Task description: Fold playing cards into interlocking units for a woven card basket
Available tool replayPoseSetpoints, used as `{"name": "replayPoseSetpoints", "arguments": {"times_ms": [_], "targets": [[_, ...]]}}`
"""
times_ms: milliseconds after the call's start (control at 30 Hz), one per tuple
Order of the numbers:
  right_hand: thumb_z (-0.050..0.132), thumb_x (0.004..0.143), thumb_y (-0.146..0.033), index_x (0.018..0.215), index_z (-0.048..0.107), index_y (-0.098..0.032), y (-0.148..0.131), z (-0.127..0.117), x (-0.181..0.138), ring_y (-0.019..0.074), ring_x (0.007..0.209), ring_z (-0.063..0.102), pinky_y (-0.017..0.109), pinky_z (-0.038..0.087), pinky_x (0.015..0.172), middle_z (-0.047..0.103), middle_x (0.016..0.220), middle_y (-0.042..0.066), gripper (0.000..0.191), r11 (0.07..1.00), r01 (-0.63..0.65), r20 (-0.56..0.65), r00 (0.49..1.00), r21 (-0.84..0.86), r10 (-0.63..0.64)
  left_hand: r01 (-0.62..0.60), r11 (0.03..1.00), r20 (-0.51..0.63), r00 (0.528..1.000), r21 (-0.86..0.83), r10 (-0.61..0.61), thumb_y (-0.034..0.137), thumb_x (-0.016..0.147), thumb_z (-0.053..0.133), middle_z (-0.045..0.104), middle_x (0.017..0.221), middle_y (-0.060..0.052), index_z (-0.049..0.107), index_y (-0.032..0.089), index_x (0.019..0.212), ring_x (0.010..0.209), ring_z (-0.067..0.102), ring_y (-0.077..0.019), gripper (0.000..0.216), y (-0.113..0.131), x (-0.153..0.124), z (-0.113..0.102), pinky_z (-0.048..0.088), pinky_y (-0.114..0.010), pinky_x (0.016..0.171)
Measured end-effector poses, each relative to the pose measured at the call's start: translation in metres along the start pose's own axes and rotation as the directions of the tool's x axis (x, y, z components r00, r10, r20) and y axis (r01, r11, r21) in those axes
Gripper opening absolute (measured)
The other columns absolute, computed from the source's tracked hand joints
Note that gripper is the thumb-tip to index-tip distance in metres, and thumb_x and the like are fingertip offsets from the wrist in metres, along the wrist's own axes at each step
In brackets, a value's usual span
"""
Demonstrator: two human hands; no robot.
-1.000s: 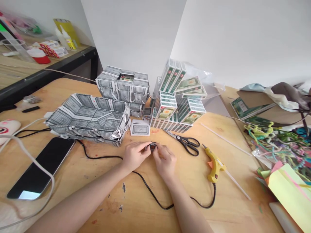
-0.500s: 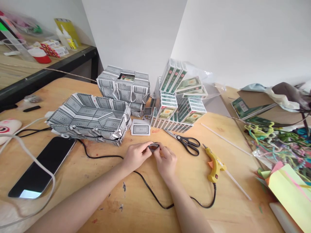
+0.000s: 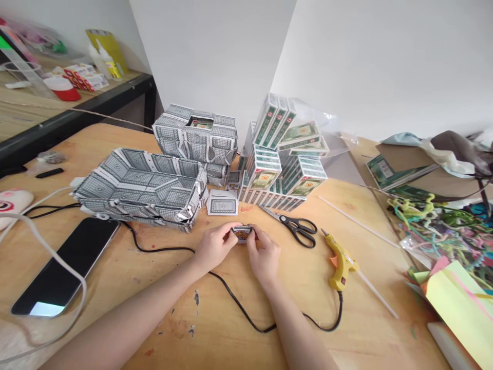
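Note:
My left hand (image 3: 213, 246) and my right hand (image 3: 263, 254) meet at the middle of the wooden table (image 3: 377, 318). Both pinch a small folded playing card (image 3: 242, 234) between fingertips, its printed face turned up toward me. A loose stack of cards (image 3: 222, 203) lies just beyond my hands. A long tray woven from playing cards (image 3: 142, 187) sits to the left, and a smaller card-built box (image 3: 196, 134) stands behind it.
Stacked green card packs (image 3: 283, 156) stand behind black scissors (image 3: 292, 223). A yellow glue gun (image 3: 340, 259) lies right, its black cord (image 3: 246, 318) running under my arms. A phone (image 3: 65, 267) lies left. Pipe cleaners (image 3: 435, 226) and coloured paper (image 3: 458, 303) crowd the right.
The small card in my fingers has been turned and flattened, so its coloured face now shows. My hands stayed in the same spot.

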State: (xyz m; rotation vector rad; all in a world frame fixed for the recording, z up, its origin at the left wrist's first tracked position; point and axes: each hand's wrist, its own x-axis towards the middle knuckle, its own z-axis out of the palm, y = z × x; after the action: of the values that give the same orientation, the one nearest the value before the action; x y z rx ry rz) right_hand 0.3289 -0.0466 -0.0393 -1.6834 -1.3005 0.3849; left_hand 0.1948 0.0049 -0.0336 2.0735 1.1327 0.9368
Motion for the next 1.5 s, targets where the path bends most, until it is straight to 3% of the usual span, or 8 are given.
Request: {"name": "replayPoseSetpoints", "arguments": {"times_ms": [233, 533, 700, 833, 933, 1033, 1200, 1500], "targets": [[0.052, 0.080, -0.035, 0.098, 0.059, -0.017, -0.004, -0.002, 0.007, 0.0201, 0.089, 0.060, 0.035, 0.050, 0.077, 0.064, 0.098, 0.008, 0.026, 0.794, -0.312, 0.242, 0.947, 0.522, 0.214, 0.190, 0.963, -0.081, 0.975, -0.189, -0.208, 0.017, 0.081, 0.041, 0.067, 0.085, -0.004, 0.056, 0.016, 0.105, 0.068, 0.062, -0.0114, 0.028, -0.002, 0.005, -0.001, 0.049, -0.019, 0.060], [0.059, 0.076, -0.039, 0.080, 0.056, -0.017, 0.003, -0.004, 0.013, 0.0115, 0.064, 0.054, 0.023, 0.044, 0.060, 0.058, 0.074, 0.000, 0.023, 0.689, -0.424, 0.379, 0.897, 0.588, 0.228, 0.052, 0.987, 0.028, 0.998, -0.150, -0.048, 0.020, 0.083, 0.046, 0.063, 0.104, -0.006, 0.056, 0.019, 0.108, 0.087, 0.060, -0.0150, 0.027, 0.003, 0.003, -0.001, 0.048, -0.026, 0.076], [0.062, 0.074, -0.041, 0.083, 0.054, -0.020, -0.001, -0.001, 0.010, 0.0163, 0.076, 0.058, 0.028, 0.048, 0.065, 0.061, 0.083, 0.002, 0.024, 0.488, -0.532, 0.492, 0.842, 0.692, 0.220, 0.002, 0.992, -0.017, 1.000, -0.128, -0.004, 0.022, 0.083, 0.048, 0.066, 0.097, -0.006, 0.060, 0.019, 0.098, 0.085, 0.060, -0.0159, 0.020, 0.002, 0.003, -0.003, 0.048, -0.027, 0.075], [0.053, 0.079, -0.046, 0.095, 0.054, -0.022, -0.012, -0.001, 0.009, 0.0209, 0.088, 0.060, 0.037, 0.050, 0.070, 0.062, 0.101, 0.006, 0.029, 0.260, -0.664, 0.654, 0.744, 0.701, 0.137, -0.003, 0.992, -0.056, 0.998, -0.122, -0.004, 0.022, 0.082, 0.050, 0.067, 0.094, -0.005, 0.061, 0.020, 0.095, 0.087, 0.060, -0.0158, 0.018, 0.002, 0.003, -0.004, 0.048, -0.026, 0.076], [0.044, 0.083, -0.050, 0.103, 0.053, -0.022, -0.018, -0.002, 0.009, 0.0220, 0.094, 0.059, 0.041, 0.049, 0.073, 0.061, 0.108, 0.008, 0.036, 0.177, -0.757, 0.753, 0.650, 0.629, 0.101, 0.015, 0.991, -0.081, 0.996, -0.131, -0.026, 0.023, 0.082, 0.048, 0.067, 0.092, -0.005, 0.062, 0.019, 0.094, 0.083, 0.061, -0.0155, 0.018, 0.002, 0.003, -0.004, 0.049, -0.025, 0.072], [0.048, 0.081, -0.049, 0.104, 0.055, -0.021, -0.018, -0.002, 0.009, 0.0221, 0.095, 0.058, 0.040, 0.050, 0.073, 0.061, 0.109, 0.007, 0.036, 0.155, -0.777, 0.771, 0.627, 0.610, 0.112, 0.025, 0.990, -0.094, 0.995, -0.135, -0.038, 0.022, 0.083, 0.046, 0.067, 0.094, -0.005, 0.061, 0.019, 0.097, 0.084, 0.062, -0.0153, 0.021, 0.003, 0.004, -0.004, 0.049, -0.025, 0.073], [0.054, 0.078, -0.044, 0.095, 0.056, -0.020, -0.017, -0.002, 0.009, 0.0173, 0.075, 0.060, 0.031, 0.050, 0.062, 0.064, 0.087, 0.004, 0.029, 0.174, -0.731, 0.717, 0.682, 0.660, 0.146, -0.008, 0.993, -0.077, 0.997, -0.120, -0.001, 0.021, 0.085, 0.044, 0.066, 0.093, -0.004, 0.061, 0.019, 0.095, 0.087, 0.060, -0.0154, 0.020, 0.005, 0.005, -0.004, 0.047, -0.026, 0.078], [0.054, 0.074, -0.044, 0.094, 0.054, -0.020, -0.016, -0.004, 0.008, 0.0167, 0.064, 0.057, 0.025, 0.044, 0.049, 0.061, 0.078, 0.004, 0.030, 0.311, -0.704, 0.684, 0.705, 0.639, 0.191, 0.020, 0.990, -0.054, 0.998, -0.142, -0.028, 0.026, 0.086, 0.041, 0.063, 0.075, -0.004, 0.059, 0.016, 0.082, 0.070, 0.059, -0.0136, 0.020, -0.001, 0.005, -0.001, 0.046, -0.023, 0.063]]}}
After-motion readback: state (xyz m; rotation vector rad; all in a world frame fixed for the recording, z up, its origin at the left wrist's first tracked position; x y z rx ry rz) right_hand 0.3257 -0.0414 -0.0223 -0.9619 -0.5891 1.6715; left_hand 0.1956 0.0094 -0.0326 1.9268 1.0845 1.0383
